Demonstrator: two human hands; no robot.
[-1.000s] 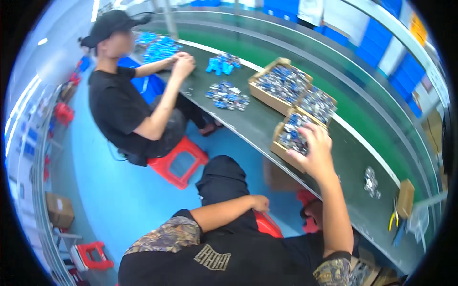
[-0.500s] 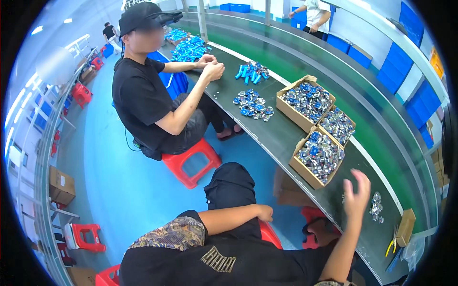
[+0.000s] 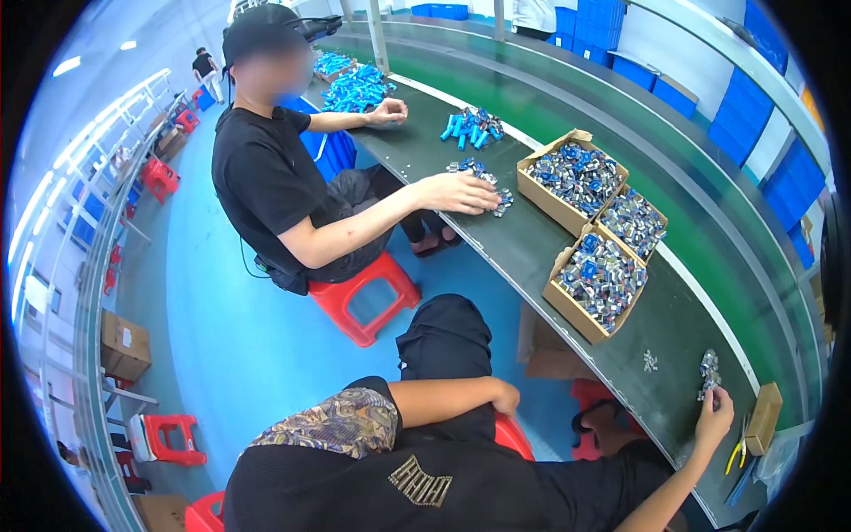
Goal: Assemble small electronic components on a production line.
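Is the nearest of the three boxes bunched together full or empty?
Full: small silver-and-blue parts are piled about to the rim of the open brown cardboard box.

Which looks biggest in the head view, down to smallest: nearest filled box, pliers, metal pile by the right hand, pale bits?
1. Nearest filled box
2. Pliers and metal pile: too alike to rank
3. Pale bits

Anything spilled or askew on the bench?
Some small pale pieces lie loose on the bench, between the nearest cardboard box and the right hand, outside any box; spilled or set there, I can't tell. The farthest cardboard box also has a flap looking bent.
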